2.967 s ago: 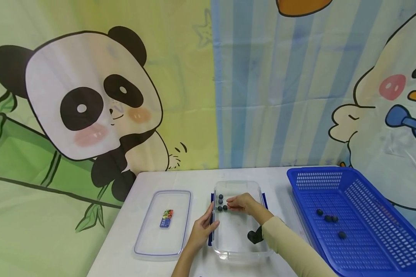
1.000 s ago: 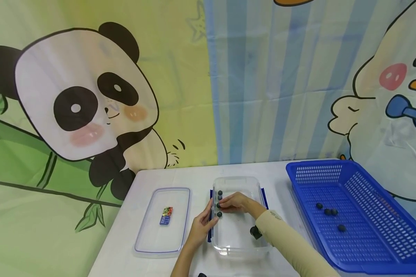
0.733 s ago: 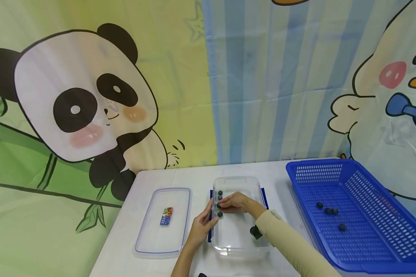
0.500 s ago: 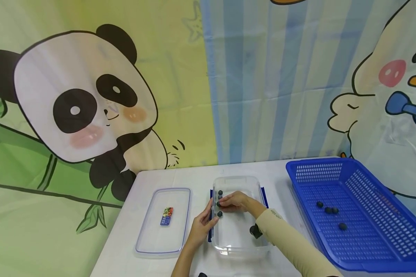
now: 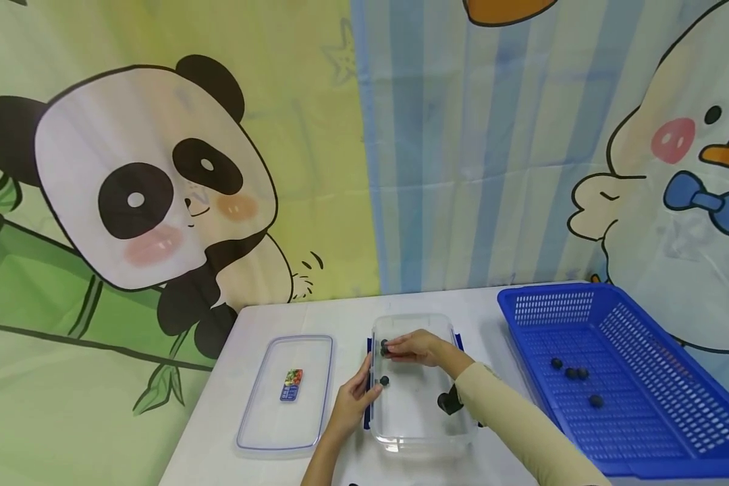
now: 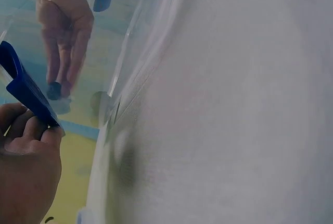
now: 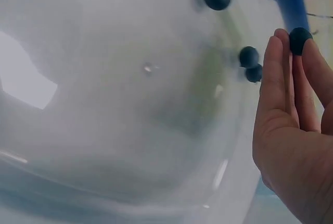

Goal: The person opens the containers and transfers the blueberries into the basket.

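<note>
In the head view a clear plastic container [image 5: 425, 422] with blue side latches stands open on the white table. My left hand [image 5: 349, 408] grips its left wall, the thumb over the rim and the fingers outside by a blue latch [image 6: 28, 91]. My right hand [image 5: 422, 347] reaches inside near the left wall. Its thumb and fingers pinch a blueberry [image 7: 300, 40], clearest in the right wrist view. Two more blueberries [image 7: 248, 57] sit close beside those fingertips. Another blueberry [image 5: 385, 381] lies apart, nearer the left thumb.
A clear lid [image 5: 267, 432] with a colourful label lies on the table left of the container. To the right, a blue perforated basket [image 5: 638, 425] holds several blueberries [image 5: 595, 401]. A cartoon-printed curtain [image 5: 316, 169] hangs behind the table.
My right hand has moved a blueberry along the container's left wall, lately away from me, close to the two far ones. The left hand keeps its grip; the head view shifts slightly.
</note>
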Tool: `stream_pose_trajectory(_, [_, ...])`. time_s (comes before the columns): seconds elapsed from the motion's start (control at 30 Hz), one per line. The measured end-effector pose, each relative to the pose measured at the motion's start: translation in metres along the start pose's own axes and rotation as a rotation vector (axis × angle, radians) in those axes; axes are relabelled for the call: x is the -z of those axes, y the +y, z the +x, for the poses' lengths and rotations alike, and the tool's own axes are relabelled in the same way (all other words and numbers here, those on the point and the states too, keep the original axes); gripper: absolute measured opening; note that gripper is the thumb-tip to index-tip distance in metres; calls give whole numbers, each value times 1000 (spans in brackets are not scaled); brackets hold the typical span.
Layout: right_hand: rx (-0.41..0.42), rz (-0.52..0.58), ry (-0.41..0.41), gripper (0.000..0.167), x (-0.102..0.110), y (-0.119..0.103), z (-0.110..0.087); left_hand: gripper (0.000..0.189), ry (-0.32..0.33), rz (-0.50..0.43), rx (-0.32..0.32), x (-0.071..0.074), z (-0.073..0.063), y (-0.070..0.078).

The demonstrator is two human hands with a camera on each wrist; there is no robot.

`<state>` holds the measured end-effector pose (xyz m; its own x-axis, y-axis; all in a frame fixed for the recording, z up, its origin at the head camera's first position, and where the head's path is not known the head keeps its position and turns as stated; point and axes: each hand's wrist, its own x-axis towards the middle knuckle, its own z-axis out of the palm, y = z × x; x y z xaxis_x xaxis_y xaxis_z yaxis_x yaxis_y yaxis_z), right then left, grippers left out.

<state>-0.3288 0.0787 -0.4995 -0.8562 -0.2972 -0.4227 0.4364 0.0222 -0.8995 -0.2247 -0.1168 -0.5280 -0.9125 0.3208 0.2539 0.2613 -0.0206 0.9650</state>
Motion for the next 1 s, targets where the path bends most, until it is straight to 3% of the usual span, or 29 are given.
stream_pose_trajectory(0.3, [28, 16, -41, 29, 18, -32, -12, 64, 12, 38, -6, 4, 0, 0])
stream_pose_trajectory(0.5, [55, 70, -98, 34, 46, -51, -31, 64, 0, 33, 6, 4, 0, 0])
stream_pose_trajectory(0.67, [96, 102, -171, 35, 86, -59, -54, 63, 1, 34, 3, 3, -1, 0])
stream_pose_trajectory(0.83, [124, 135, -180, 25, 139, -60, -84, 62, 0, 43, 3, 2, -2, 1])
stream_pose_trajectory(1.0, [130, 179, -162, 27, 199, -54, -115, 63, 4, 46, 0, 3, 0, -1])
